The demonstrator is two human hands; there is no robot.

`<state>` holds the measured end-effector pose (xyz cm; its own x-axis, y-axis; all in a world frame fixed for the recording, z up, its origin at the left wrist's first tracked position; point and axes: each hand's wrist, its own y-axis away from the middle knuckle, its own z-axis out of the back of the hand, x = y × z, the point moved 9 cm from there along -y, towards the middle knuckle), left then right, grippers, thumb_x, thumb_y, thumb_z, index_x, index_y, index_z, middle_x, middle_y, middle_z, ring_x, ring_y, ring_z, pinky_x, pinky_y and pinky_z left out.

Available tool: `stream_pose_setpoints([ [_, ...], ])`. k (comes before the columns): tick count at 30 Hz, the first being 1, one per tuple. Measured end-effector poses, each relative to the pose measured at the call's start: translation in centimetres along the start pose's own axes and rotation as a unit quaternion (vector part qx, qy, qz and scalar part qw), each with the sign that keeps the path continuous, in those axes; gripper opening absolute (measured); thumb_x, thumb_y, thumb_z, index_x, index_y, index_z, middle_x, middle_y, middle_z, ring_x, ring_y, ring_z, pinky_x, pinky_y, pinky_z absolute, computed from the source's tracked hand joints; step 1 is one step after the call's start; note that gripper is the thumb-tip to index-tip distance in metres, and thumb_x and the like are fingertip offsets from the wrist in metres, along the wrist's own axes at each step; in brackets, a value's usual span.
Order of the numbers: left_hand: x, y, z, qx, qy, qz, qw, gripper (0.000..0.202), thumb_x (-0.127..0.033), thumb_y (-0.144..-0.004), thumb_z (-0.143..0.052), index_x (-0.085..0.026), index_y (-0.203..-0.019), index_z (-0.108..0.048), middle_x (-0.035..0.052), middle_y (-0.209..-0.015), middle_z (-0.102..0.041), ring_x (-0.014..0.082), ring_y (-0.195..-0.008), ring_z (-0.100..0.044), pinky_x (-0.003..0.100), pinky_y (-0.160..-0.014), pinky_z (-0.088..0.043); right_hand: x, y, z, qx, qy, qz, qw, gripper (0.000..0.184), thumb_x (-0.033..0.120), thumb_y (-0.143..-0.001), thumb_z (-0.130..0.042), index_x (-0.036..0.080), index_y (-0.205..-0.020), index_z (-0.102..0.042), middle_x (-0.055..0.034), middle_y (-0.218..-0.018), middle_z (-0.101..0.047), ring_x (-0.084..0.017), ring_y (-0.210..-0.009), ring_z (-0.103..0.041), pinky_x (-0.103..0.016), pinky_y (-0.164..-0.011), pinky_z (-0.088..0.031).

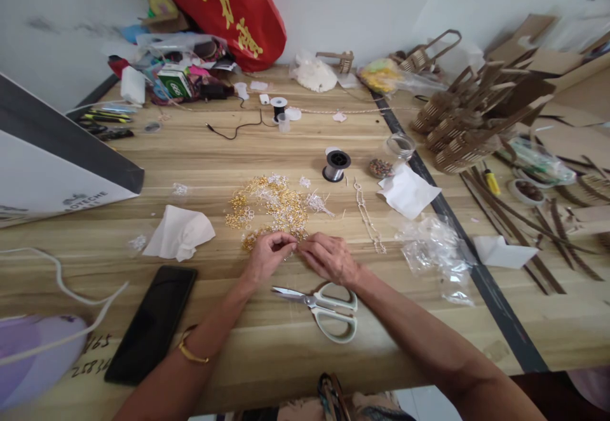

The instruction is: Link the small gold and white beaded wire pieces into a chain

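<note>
My left hand (267, 254) and my right hand (330, 258) meet at the near edge of a loose pile of gold and silver beads (290, 208). Both are closed in a pinch, fingertips almost touching. Whatever lies between the fingers is too small to make out. Just below my right hand is a pair of scissors (333, 312) with pale handles, blades pointing left. Thin whitish pieces (319, 203) lie at the pile's right side, and a beaded chain (365, 214) is stretched out further right.
A black phone (151, 326) and a crumpled tissue (180, 233) lie left. Beyond the pile stands a wire spool (336, 166). Clear plastic bags (436, 253), a white paper (408, 191), a bead jar (399, 148) and small woven baskets (457, 129) are right. A white box (61, 160) stands left.
</note>
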<state>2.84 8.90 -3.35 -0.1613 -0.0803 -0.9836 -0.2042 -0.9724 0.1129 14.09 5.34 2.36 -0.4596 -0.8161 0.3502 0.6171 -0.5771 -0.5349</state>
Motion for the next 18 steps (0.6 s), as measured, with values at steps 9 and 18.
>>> stream_pose_setpoints([
  [9,-0.03,-0.01,-0.03,0.001,-0.014,-0.007,1.0,0.012,-0.023,-0.072,-0.062,-0.012,-0.075,-0.067,0.0029,-0.069,-0.066,0.0127,-0.064,-0.058,0.022,-0.061,-0.045,-0.1,0.03,-0.24,0.0,0.0,0.004,1.0,0.011,0.017,-0.09,-0.048,0.016,-0.1,-0.053,-0.0069,-0.086,-0.063,-0.015,-0.077,-0.06,-0.025,-0.066,-0.047],
  [18,0.03,0.02,-0.01,-0.001,0.009,-0.001,1.0,0.012,-0.024,-0.071,-0.065,-0.012,-0.075,-0.067,0.0025,-0.068,-0.066,0.0128,-0.063,-0.058,0.022,-0.061,-0.045,-0.15,0.03,-0.41,0.009,0.011,-0.002,1.0,0.01,0.018,-0.092,-0.045,0.016,-0.096,-0.053,-0.0061,-0.082,-0.062,-0.014,-0.073,-0.058,-0.025,-0.063,-0.046],
])
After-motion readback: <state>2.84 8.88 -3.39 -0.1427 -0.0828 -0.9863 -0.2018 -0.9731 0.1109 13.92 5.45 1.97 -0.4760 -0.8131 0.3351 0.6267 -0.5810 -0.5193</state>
